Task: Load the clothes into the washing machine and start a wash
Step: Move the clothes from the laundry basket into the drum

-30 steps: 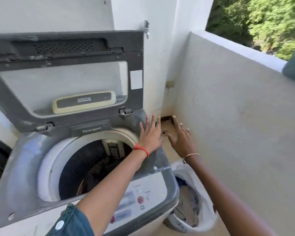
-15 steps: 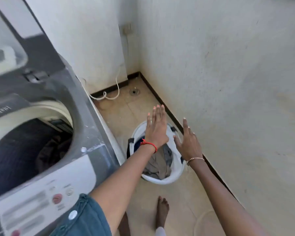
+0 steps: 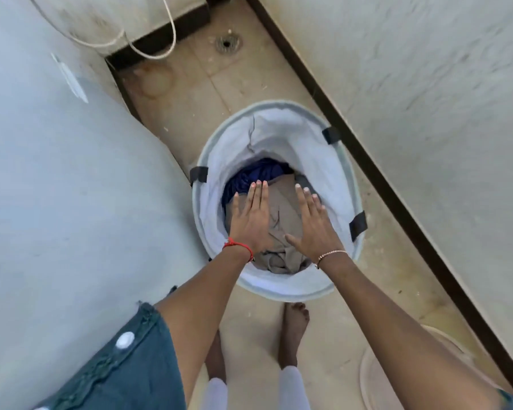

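While both arms reach down from 6 o'clock, the clothes lie directly under the palms, inside the white laundry basket (image 3: 279, 134) on the floor. The left hand (image 3: 251, 223) and right hand (image 3: 314, 226) are both flat, fingers straight and together, gripping nothing. Whether they press on the cloth or hang just above it cannot be told.

A tan garment (image 3: 282, 220) fills the middle of the basket, its crumpled length running roughly from 12 to 6 o'clock, so the two hands flank it at 9 and 3 o'clock with about equal reach. A blue garment (image 3: 258, 173) is tucked toward 11 o'clock, partly under the tan one. The left fingertips end at its edge, which makes that hand the nearer one for it.

Judging by this layout, the coming move is likely a two-handed gather: fingers curling inward from each side to bunch the tan piece along its length. The washing machine (image 3: 71, 202) stands at 9 o'clock, touching or just beside the basket, so the lift would swing leftward, away from the wall (image 3: 427, 84) at 3 o'clock.
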Demonstrator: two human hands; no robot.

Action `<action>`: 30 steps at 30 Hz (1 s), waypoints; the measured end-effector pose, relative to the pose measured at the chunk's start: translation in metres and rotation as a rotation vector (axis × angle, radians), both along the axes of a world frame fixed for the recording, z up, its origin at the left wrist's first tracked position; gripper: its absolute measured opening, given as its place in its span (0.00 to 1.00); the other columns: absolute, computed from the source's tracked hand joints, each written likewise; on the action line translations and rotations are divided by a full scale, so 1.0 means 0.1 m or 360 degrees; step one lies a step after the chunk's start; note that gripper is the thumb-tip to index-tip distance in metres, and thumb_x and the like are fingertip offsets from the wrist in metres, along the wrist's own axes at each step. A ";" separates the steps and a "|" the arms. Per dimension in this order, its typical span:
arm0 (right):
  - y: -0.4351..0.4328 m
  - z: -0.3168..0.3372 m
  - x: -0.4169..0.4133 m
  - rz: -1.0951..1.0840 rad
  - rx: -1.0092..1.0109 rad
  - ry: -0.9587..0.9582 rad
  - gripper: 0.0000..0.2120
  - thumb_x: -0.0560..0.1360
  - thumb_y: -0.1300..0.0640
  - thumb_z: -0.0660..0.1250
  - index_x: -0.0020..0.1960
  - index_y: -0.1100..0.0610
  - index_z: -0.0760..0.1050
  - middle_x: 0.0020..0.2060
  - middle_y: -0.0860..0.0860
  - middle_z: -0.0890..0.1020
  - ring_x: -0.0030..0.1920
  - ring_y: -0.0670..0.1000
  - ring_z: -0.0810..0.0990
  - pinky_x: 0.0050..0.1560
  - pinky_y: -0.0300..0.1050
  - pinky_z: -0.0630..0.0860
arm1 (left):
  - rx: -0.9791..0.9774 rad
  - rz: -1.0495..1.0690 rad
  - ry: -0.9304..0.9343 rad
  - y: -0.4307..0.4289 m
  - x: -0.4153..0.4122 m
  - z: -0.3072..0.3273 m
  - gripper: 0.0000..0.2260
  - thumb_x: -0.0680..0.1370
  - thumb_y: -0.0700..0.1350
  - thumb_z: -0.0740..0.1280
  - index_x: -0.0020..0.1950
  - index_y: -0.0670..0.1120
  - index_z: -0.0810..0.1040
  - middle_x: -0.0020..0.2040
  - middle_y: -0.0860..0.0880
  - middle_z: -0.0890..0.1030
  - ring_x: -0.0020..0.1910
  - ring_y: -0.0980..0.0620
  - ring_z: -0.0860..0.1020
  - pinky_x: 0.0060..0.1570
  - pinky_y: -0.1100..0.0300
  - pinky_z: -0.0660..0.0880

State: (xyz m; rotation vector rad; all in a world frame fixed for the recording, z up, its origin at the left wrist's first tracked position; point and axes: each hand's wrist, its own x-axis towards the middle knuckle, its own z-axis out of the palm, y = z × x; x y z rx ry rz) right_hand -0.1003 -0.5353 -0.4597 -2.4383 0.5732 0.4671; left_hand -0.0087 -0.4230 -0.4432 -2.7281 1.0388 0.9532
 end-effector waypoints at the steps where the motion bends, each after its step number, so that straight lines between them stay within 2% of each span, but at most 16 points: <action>1: 0.02 -0.20 0.01 0.0014 0.0011 0.0046 0.49 0.72 0.50 0.69 0.74 0.54 0.34 0.76 0.55 0.42 0.76 0.55 0.42 0.75 0.50 0.44 | 0.0015 -0.0001 0.0005 0.00 0.03 -0.18 0.47 0.72 0.51 0.66 0.75 0.40 0.34 0.77 0.45 0.37 0.76 0.49 0.38 0.72 0.46 0.36; 5: 0.09 -0.90 0.05 0.0008 0.0003 0.0181 0.55 0.67 0.46 0.72 0.74 0.53 0.32 0.76 0.55 0.41 0.76 0.55 0.42 0.74 0.54 0.43 | 0.0125 -0.0070 -0.0067 0.06 0.16 -0.96 0.48 0.72 0.52 0.68 0.75 0.40 0.34 0.77 0.45 0.39 0.76 0.49 0.38 0.72 0.44 0.37; 9: 0.12 -1.43 0.04 0.0020 -0.0084 0.0312 0.61 0.62 0.42 0.75 0.74 0.53 0.31 0.75 0.55 0.38 0.76 0.56 0.40 0.73 0.58 0.42 | 0.0188 -0.0286 -0.0183 0.10 0.21 -1.53 0.46 0.73 0.52 0.66 0.76 0.41 0.36 0.77 0.44 0.41 0.76 0.48 0.40 0.71 0.40 0.39; 11: 0.12 -1.60 0.03 0.0018 -0.0151 0.0368 0.63 0.60 0.41 0.76 0.74 0.52 0.30 0.75 0.55 0.36 0.76 0.56 0.39 0.73 0.59 0.43 | 0.0190 -0.0367 -0.0261 0.10 0.25 -1.71 0.44 0.73 0.52 0.65 0.76 0.42 0.37 0.77 0.44 0.41 0.76 0.48 0.41 0.71 0.39 0.40; 19: 0.16 -1.93 0.07 -0.0043 -0.0129 0.0457 0.67 0.58 0.44 0.78 0.72 0.46 0.26 0.73 0.55 0.30 0.75 0.57 0.35 0.71 0.66 0.48 | 0.0273 -0.0567 -0.0380 0.07 0.36 -1.99 0.53 0.66 0.49 0.72 0.76 0.47 0.34 0.77 0.42 0.38 0.76 0.42 0.39 0.68 0.33 0.39; 25: 0.20 -2.12 0.11 -0.0068 -0.0054 0.0423 0.63 0.62 0.50 0.78 0.72 0.43 0.28 0.73 0.52 0.31 0.75 0.55 0.36 0.69 0.68 0.52 | 0.0219 -0.0783 -0.0458 -0.08 0.40 -2.14 0.51 0.69 0.47 0.71 0.75 0.50 0.34 0.77 0.43 0.37 0.75 0.40 0.38 0.66 0.30 0.41; 30: 0.26 -2.30 0.05 -0.0016 -0.0027 0.0358 0.48 0.73 0.61 0.67 0.73 0.44 0.32 0.75 0.50 0.34 0.76 0.54 0.38 0.71 0.65 0.50 | 0.0171 -0.0858 -0.0376 -0.20 0.44 -2.29 0.42 0.75 0.48 0.65 0.75 0.53 0.34 0.76 0.44 0.35 0.75 0.39 0.37 0.66 0.30 0.42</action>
